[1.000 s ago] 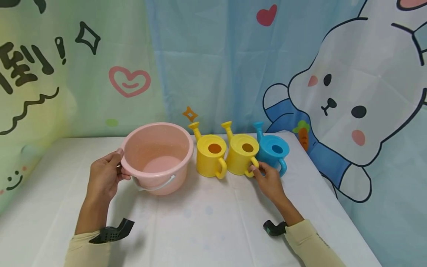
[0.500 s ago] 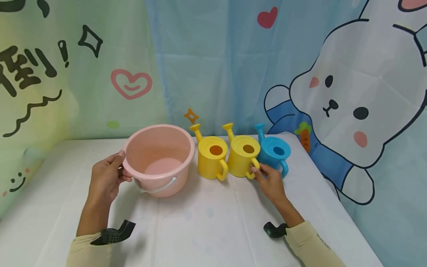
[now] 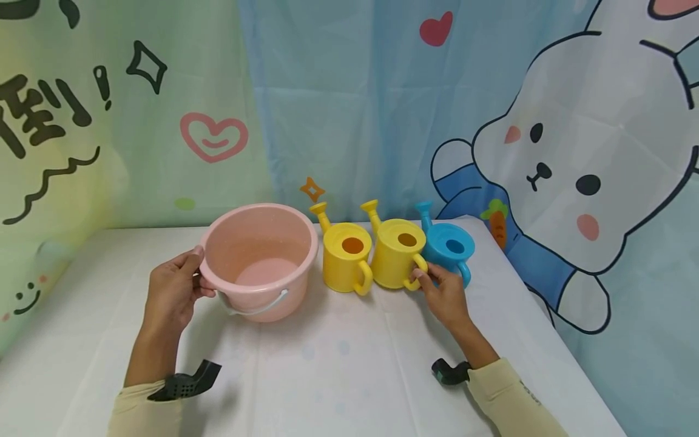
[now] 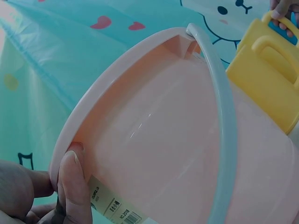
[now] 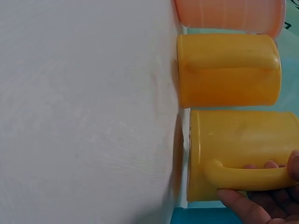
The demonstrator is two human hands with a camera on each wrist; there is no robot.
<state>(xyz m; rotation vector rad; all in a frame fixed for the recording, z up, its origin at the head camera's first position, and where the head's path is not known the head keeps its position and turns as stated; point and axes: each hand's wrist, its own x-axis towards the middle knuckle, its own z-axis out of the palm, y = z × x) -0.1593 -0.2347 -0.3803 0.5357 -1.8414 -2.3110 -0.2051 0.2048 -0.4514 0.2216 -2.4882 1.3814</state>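
Observation:
My left hand [image 3: 173,291] grips the rim of a pink bucket [image 3: 284,291] at its left side, thumb on one face and fingers on the other. The bucket's pale handle [image 4: 222,116] hangs down along its front. With my right hand [image 3: 445,297] I hold the handle of the middle yellow watering can [image 3: 390,267], its spout toward the back. Left of that can stands a second yellow watering can [image 3: 341,267], beside the bucket. A blue watering can [image 3: 445,243] is behind my right fingers at the right, partly hidden by them.
All of these stand toward the back of a table with a white cloth [image 3: 317,376]. Behind it hangs a printed curtain [image 3: 338,109] with a cartoon rabbit. A paper label [image 4: 117,205] is on the bucket's outer wall.
The middle yellow watering can has tilted slightly, its handle shifting a little to the right with my right hand. My left hand and the bucket stay in place.

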